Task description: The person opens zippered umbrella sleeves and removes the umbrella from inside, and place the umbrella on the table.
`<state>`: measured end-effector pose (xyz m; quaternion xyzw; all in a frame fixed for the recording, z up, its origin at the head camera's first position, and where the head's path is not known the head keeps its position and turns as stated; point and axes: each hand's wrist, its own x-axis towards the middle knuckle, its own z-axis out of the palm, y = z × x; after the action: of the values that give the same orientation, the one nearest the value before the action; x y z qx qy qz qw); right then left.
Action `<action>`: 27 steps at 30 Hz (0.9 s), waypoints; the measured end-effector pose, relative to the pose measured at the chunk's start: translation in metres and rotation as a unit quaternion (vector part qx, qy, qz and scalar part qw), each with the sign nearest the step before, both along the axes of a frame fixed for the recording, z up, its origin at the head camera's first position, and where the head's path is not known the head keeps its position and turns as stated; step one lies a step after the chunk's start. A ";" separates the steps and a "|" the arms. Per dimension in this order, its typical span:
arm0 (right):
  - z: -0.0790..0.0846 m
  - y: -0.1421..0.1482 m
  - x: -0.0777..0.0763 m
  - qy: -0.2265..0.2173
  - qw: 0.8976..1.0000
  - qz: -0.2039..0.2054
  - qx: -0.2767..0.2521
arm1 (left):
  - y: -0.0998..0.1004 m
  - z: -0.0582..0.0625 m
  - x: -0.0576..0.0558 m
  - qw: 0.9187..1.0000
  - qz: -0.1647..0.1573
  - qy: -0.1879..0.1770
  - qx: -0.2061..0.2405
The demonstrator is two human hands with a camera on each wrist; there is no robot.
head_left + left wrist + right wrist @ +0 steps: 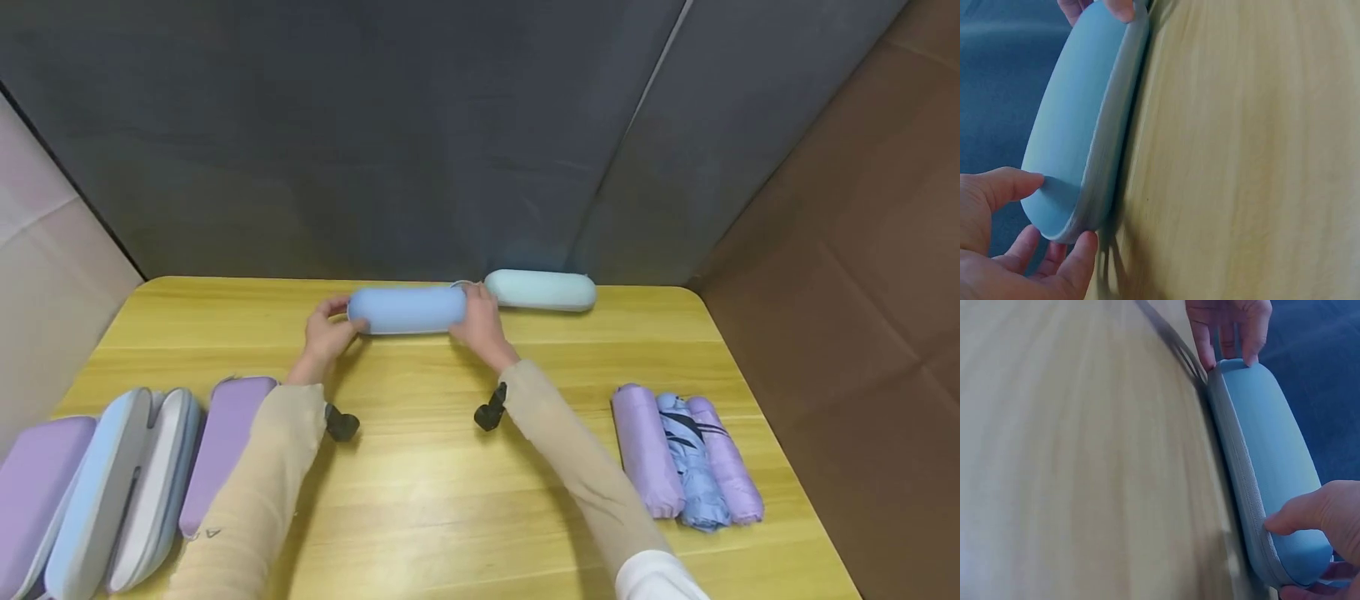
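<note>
A blue zippered case (407, 310), long with rounded ends, lies lengthwise near the table's back edge. My left hand (327, 340) holds its left end, thumb on the front and fingers around the end. At the other end, my right hand (483, 331) grips the case, thumb on the near side. A zipper seam runs along the blue case (1260, 450) in the right wrist view. Just right of my right hand sits a pale mint case (542, 290) of similar shape.
On the left stand several cases: a purple one (41, 492), blue-and-grey ones (97, 492) and another purple one (228, 442), partly behind my left sleeve. Folded umbrellas lie at right, purple (648, 450), blue (697, 475) and purple (726, 462). A dark wall (375, 142) rises behind the table.
</note>
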<state>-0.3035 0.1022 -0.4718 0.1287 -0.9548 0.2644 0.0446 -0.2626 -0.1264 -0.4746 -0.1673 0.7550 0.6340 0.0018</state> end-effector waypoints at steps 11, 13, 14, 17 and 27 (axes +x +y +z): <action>0.001 0.016 0.030 -0.021 0.999 0.003 -0.040 | 0.016 0.015 0.027 0.999 -0.010 -0.036 -0.022; 0.001 0.019 0.037 -0.025 0.999 0.009 -0.043 | 0.017 0.017 0.035 0.999 -0.018 -0.041 -0.027; 0.001 0.020 0.041 -0.025 0.999 0.012 -0.043 | 0.017 0.017 0.039 0.998 -0.025 -0.043 -0.031; 0.001 0.024 0.053 -0.022 0.998 0.026 -0.051 | 0.018 0.017 0.052 0.997 -0.036 -0.042 -0.047; 0.001 0.038 0.096 -0.022 0.997 0.032 -0.064 | 0.027 0.017 0.094 0.991 -0.069 -0.057 -0.098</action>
<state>-0.2070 0.1400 -0.4711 0.1506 -0.9320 0.3289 0.0232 -0.1686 -0.0997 -0.4574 -0.1500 0.8219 0.5448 0.0720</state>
